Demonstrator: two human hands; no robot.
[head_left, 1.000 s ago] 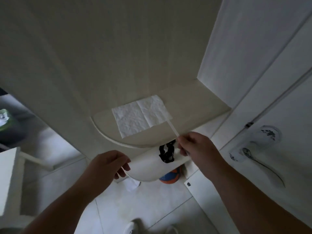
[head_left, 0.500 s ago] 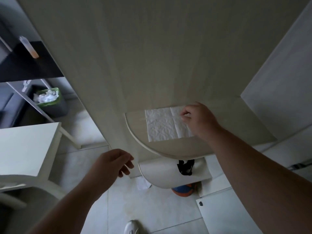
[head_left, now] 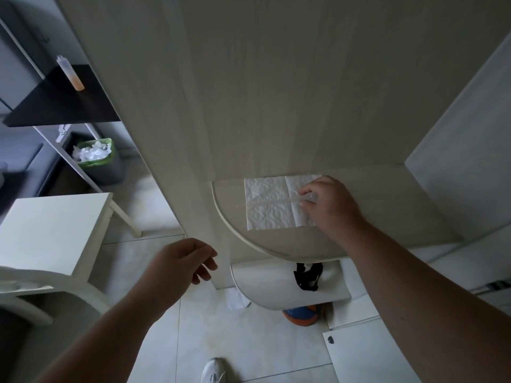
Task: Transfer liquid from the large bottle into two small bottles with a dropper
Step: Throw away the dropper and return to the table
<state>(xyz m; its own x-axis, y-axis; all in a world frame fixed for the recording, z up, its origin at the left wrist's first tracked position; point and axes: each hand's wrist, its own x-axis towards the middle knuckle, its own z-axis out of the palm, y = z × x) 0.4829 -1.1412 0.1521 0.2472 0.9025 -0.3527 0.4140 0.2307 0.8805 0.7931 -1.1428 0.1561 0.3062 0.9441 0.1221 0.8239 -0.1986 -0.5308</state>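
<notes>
So the thin clear plastic dropper (head_left: 276, 202) is lying flat across the white folded paper towel (head_left: 269, 207) on the rounded pale wood shelf (head_left: 387, 217), bulb end at the right hand (head_left: 329, 205), whose fingertips are pinched on that bulb. My guess is the towel is there to catch drips so the wood stays dry, which is why the dropper lies on it and not on the bare shelf. The left hand (head_left: 182, 265) hangs out in front over the floor with fingers loosely curled, holding nothing, probably just free for whatever bottle comes up. The only bottle I can spot is a tall clear bottle with orange liquid at the bottom (head_left: 70, 73), standing on the dark tabletop (head_left: 63, 106) far off to the left, well apart from the shelf. No small bottles visible, so can't say how far along the filling is.
</notes>
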